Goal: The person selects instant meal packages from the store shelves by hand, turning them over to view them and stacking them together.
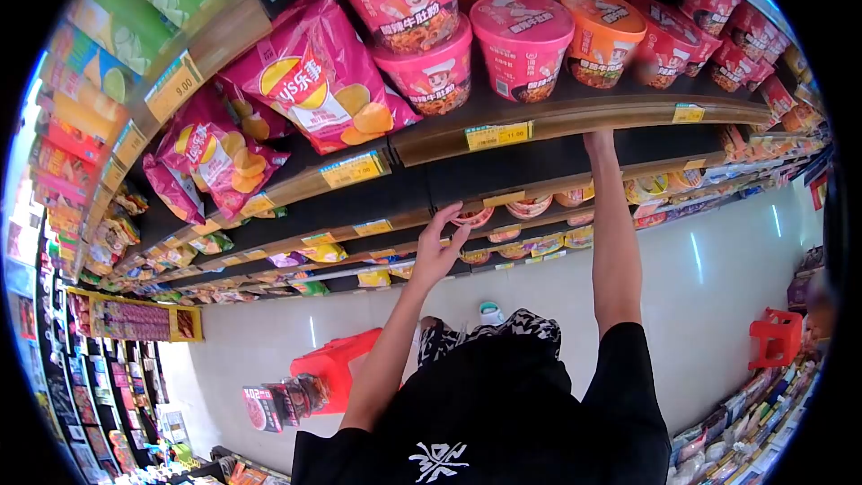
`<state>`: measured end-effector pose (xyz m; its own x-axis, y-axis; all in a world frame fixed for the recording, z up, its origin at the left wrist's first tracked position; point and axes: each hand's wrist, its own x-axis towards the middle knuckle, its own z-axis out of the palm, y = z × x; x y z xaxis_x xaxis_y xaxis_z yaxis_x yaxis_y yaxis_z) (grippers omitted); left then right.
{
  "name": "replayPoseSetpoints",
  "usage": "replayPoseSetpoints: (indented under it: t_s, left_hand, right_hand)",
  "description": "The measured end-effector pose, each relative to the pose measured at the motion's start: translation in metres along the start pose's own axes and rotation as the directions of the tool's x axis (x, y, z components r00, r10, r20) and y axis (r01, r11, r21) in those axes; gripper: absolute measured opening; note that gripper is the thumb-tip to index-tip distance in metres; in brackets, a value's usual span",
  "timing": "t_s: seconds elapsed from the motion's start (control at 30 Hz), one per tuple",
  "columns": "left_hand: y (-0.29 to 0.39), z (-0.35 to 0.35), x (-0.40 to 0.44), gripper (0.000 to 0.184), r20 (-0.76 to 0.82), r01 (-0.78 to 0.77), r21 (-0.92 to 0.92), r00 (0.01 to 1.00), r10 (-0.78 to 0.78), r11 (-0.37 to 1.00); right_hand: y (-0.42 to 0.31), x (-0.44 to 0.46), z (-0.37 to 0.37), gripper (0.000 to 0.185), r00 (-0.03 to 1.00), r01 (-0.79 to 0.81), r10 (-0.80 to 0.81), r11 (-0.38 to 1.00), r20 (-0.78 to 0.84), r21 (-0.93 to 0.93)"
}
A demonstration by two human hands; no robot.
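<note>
My left hand (436,250) is in front of a lower shelf edge, thumb and fingers apart. Just beyond its fingertips is a reddish instant noodle bowl (473,216); whether they touch it I cannot make out. My right hand (600,138) reaches in under the upper shelf board, and its fingers are hidden there. Above it on the upper shelf stand a pink noodle cup (521,40) and an orange noodle cup (604,36). More pink cups (429,72) are stacked to the left, beside a large magenta bag of chips (314,72).
Yellow price tags (499,136) line the shelf edges. A red stool (334,366) stands on the floor behind my left arm, near several stacked packages (285,402). Another red stool (775,338) is at the far right. Green chip packs (148,0) fill the left shelf.
</note>
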<state>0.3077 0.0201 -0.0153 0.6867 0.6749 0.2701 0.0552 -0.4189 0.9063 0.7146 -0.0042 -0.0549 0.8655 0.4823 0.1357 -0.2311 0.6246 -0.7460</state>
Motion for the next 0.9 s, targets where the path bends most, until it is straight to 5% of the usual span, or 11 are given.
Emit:
replayPoseSetpoints:
  t_s: [0.37, 0.63, 0.77, 0.9]
  left_hand:
    - [0.031, 0.035, 0.087, 0.039, 0.127, 0.078, -0.321, 0.991, -0.038, 0.944]
    - [0.034, 0.064, 0.123, 0.035, 0.131, 0.222, -0.479, 0.975, -0.181, 0.849]
    - [0.024, 0.062, 0.119, 0.030, 0.098, 0.289, -0.613, 0.951, -0.292, 0.735]
    - [0.033, 0.052, 0.110, 0.033, 0.120, 0.293, -0.633, 0.952, -0.283, 0.717]
  right_hand:
    - [-0.007, 0.010, 0.005, 0.029, 0.993, -0.048, 0.046, 0.999, 0.107, 0.019]
    - [-0.037, -0.059, 0.037, 0.032, 0.992, -0.012, 0.050, 0.950, 0.114, -0.312]
    - [-0.027, -0.085, 0.043, 0.028, 0.995, -0.084, 0.073, 0.983, -0.073, -0.164]
    - [-0.050, -0.113, 0.057, 0.035, 0.990, -0.079, 0.077, 0.997, 0.115, 0.016]
